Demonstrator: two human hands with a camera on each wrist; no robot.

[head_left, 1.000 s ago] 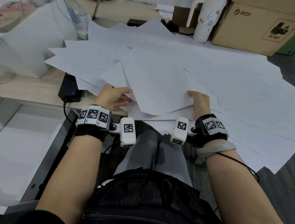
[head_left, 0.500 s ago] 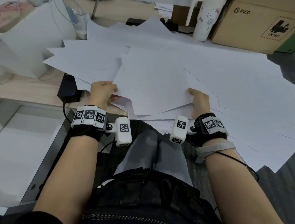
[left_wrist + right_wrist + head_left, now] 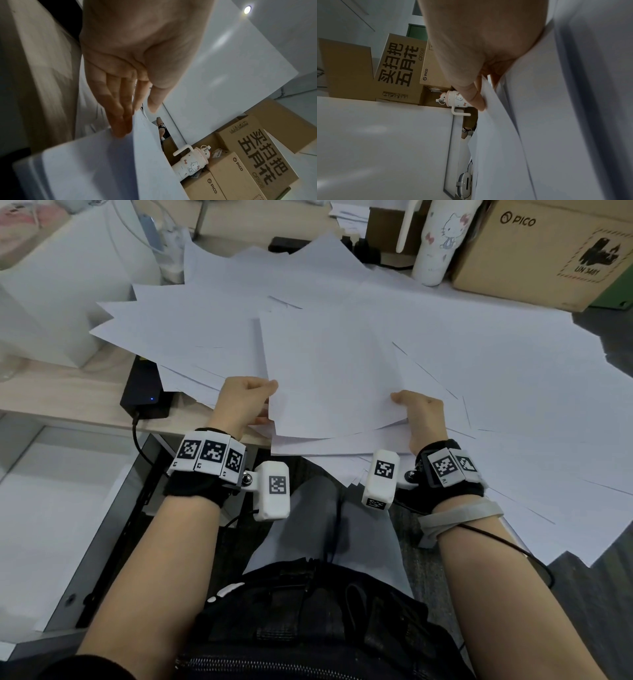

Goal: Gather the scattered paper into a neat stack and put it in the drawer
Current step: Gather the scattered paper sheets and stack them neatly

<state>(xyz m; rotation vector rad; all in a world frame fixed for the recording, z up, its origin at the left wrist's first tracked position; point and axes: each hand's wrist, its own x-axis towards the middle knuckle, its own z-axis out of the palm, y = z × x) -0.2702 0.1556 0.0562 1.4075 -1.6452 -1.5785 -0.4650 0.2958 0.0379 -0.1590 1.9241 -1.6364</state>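
my left hand [image 3: 245,402] and right hand [image 3: 419,414] each pinched one side of the top sheets [image 3: 330,378], thumb above and fingers tucked under, so the bundle hung between them and could be squared edge against edge. from the left wrist the fingers [image 3: 118,117] lay straight beneath the paper's edge with the thumb over it; from the right wrist the thumb [image 3: 476,97] pressed a few leaves down, the rest of that hand hidden behind them.

i held the sheets just above the big spread of paper [image 3: 479,378] that covered the desk [image 3: 61,392], since most of it was not yet gathered and each new leaf had to slide under or onto what i held. i judged the job barely begun. the drawer [image 3: 51,508] stood open at my left, below the desk edge, well within reach for the finished stack.

the box [image 3: 548,251], the bottle [image 3: 435,241] and the black adapter [image 3: 145,392] sat at the spread's edges, some leaves lapping over them, so i would need to pull those free gently.
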